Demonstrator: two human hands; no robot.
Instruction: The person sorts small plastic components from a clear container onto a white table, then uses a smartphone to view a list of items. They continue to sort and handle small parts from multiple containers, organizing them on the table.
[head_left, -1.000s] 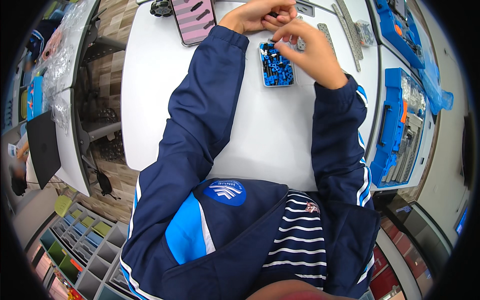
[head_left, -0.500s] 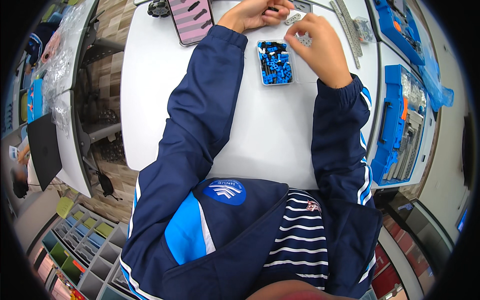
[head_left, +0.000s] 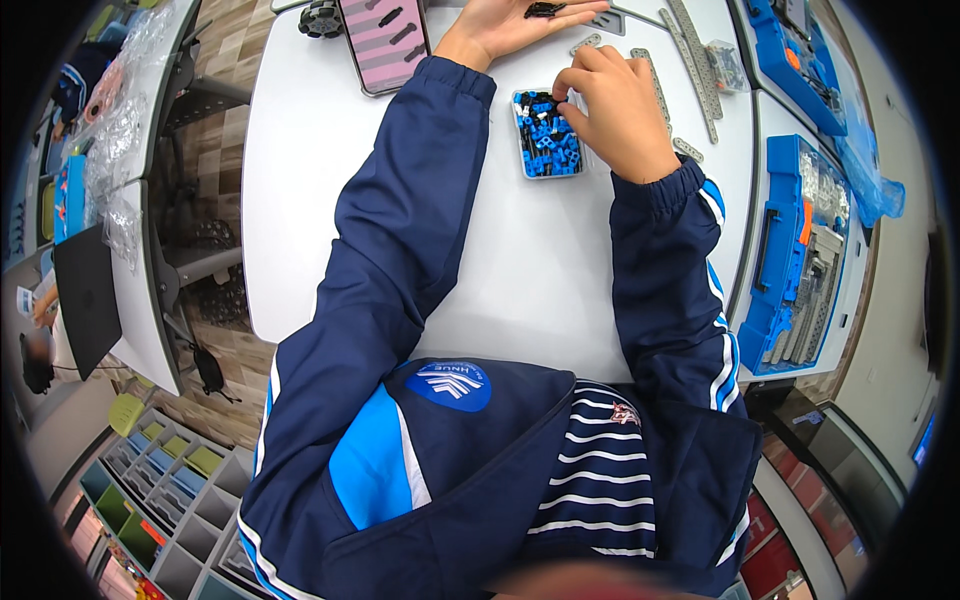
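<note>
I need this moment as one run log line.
left hand: open, black pieces on it | right hand: at clear box, grasp unclear | inside: blue/black parts

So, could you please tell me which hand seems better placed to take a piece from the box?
Probably the right hand: its fingertips are at the box, while the left hand is open, palm up, with black parts on it.
</note>
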